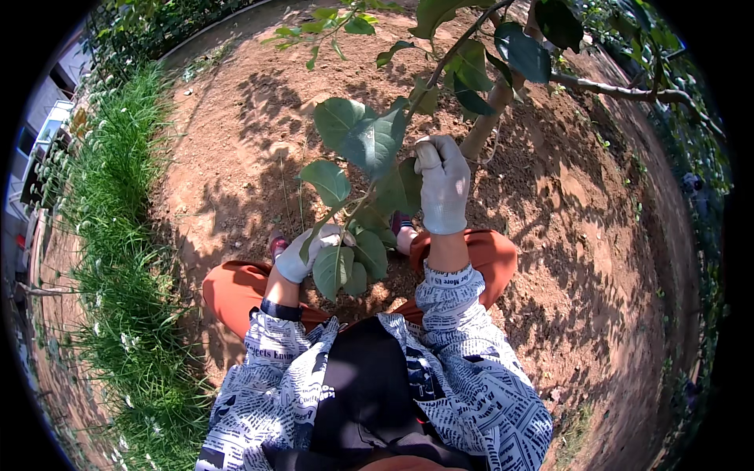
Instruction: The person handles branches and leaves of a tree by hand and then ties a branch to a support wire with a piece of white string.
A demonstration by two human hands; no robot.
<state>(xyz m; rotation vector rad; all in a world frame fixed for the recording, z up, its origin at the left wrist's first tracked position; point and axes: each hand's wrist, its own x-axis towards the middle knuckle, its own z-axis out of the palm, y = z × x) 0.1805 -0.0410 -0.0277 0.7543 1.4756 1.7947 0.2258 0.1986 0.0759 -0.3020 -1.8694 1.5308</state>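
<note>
A leafy tree branch (440, 69) reaches down from the upper right towards my lap. Near its tip my left hand (308, 250), in a white glove, is closed around the stem; leaves (333, 269) hang in front of and beside the fingers, and what lies inside them is partly hidden. Higher up, my right hand (445, 179), also gloved in white, is raised beside the branch with its fingers curled. Large green leaves (377, 144) spread between the two hands. Whether the right fingers pinch a leaf or part of the stem cannot be told.
The tree trunk (489, 126) rises just beyond my right hand, with a side limb (612, 89) stretching right. Bare reddish soil (235, 159) with leaf shadows surrounds my feet. A strip of tall green plants with white flowers (132, 235) runs along the left. Another leafy twig (330, 29) hangs at the top.
</note>
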